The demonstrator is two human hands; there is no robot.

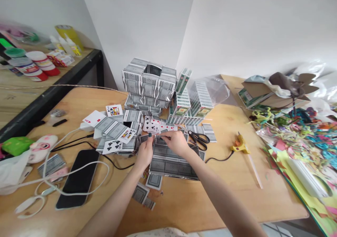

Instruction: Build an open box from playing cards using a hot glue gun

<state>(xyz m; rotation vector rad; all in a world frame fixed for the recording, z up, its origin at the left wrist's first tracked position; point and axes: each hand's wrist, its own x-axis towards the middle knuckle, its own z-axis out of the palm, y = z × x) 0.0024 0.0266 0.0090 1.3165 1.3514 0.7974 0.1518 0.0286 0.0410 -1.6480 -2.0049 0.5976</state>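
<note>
A box made of grey-backed playing cards (173,165) rests on the table in front of me. My left hand (145,153) grips its far left corner, with the thumb on top. My right hand (176,143) reaches over the box, fingertips pinched together at the same far edge; the exact spot between the fingers is too small to make out. Just right of that hand lie black-handled scissors (199,139). Behind the hands are face-up playing cards (155,125). A taller stacked card structure (149,84) stands at the back. Loose cards (154,181) lie under the box's near left side.
Boxed card decks (181,107) are stacked at the back. A yellow glue gun (240,146) with a cord lies right. Left are a phone (77,177), a white cable (106,167) and a pile of cards (113,130). Colourful craft scraps (302,135) cover the far right.
</note>
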